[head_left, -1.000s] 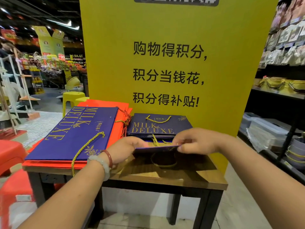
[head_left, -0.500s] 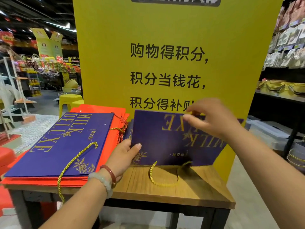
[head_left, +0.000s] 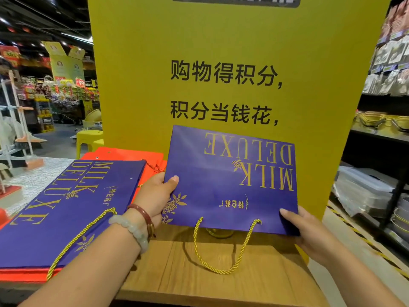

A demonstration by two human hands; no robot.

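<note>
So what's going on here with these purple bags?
A person holds a flat purple paper bag upside down, above a wooden table. The left-hand grip clasps its left edge, thumb on the front; the right-hand grip pinches its lower right corner. Its gold rope handle hangs down toward the tabletop. To the left, a larger purple bag lies flat on a stack of orange bags. A yellow sign stands behind the table.

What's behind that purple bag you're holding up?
The yellow sign rises behind the purple bag, which the left hand and right hand hold up. The bag covers the back part of the table and whatever lies there.
</note>
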